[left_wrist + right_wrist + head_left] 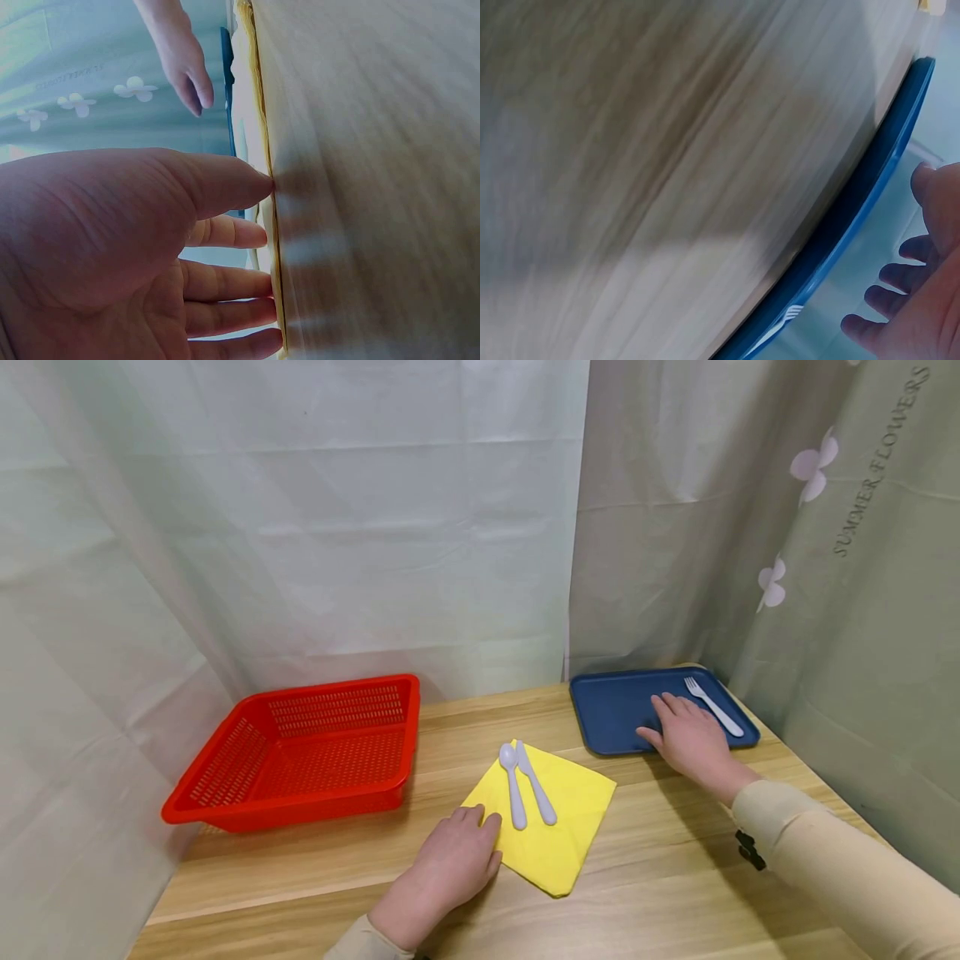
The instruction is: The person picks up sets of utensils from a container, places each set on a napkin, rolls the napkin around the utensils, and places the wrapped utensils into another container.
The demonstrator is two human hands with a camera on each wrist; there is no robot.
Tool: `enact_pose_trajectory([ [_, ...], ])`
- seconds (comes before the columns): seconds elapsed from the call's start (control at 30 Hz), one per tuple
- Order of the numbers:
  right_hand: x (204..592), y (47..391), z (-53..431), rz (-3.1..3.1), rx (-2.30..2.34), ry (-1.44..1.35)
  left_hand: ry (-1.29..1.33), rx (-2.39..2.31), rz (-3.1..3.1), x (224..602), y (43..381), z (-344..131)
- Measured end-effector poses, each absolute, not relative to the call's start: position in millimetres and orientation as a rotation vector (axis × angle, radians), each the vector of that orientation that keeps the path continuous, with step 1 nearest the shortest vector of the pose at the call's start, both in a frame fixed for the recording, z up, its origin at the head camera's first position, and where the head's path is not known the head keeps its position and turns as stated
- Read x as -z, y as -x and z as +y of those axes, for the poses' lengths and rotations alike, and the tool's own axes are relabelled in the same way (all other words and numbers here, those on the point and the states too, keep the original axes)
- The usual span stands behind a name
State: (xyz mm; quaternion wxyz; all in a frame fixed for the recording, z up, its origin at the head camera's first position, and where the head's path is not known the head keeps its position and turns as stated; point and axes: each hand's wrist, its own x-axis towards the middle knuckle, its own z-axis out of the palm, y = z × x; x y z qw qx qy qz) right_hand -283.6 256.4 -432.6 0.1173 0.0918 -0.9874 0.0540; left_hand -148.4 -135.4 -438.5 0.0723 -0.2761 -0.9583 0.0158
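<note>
A folded yellow napkin (pixel 577 785) lies on the wooden table with a pale spoon (pixel 513 785) and a matching knife (pixel 537 785) side by side on it. My left hand (pixel 459 853) rests at the napkin's left edge, fingertips touching that edge in the left wrist view. Over the near side of a blue tray (pixel 611 714), my right hand (pixel 693 739) reaches with fingers spread and nothing held. A pale fork (pixel 712 707) lies in the tray, just beyond the right hand. In the right wrist view, the hand's fingers show above the tray's rim (pixel 855 206).
A red perforated basket (pixel 292 814) stands at the table's left. Pale curtains (pixel 360 527) hang behind the table and along both sides. Right of the napkin, wooden tabletop (pixel 630 868) shows, with the right forearm above part of it.
</note>
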Motion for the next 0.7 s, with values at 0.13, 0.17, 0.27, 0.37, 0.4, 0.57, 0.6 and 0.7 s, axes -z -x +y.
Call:
enact_pose_trajectory([
  [0.13, 433.2, 286.8, 264.1, -2.889, -0.16, -0.249, 0.828, -0.053, -2.884, 438.8, 148.6, -135.2],
  [0.17, 433.4, 287.7, 265.8, -2.889, -0.157, -0.247, 0.827, -0.054, -2.884, 438.5, 148.6, -135.2],
  [0.27, 434.9, 290.5, 271.4, -2.887, -0.163, -0.245, 0.829, -0.055, -2.884, 438.4, 148.7, -135.2],
  [0.37, 435.5, 292.2, 276.6, -2.896, -0.174, -0.235, 0.831, -0.054, -2.88, 438.2, 148.9, -135.2],
  [0.4, 435.4, 292.7, 278.1, -2.9, -0.18, -0.23, 0.831, -0.055, -2.88, 438.3, 148.9, -135.3],
  [0.57, 433.5, 294.1, 284.9, -2.921, -0.198, -0.2, 0.832, -0.058, -2.878, 438.2, 148.7, -135.2],
  [0.6, 433.5, 294.6, 286.3, -2.924, -0.193, -0.195, 0.832, -0.057, -2.877, 438.3, 148.7, -135.1],
  [0.7, 434.0, 296.4, 291.1, -2.935, -0.185, -0.179, 0.83, -0.058, -2.875, 438.5, 148.7, -134.8],
])
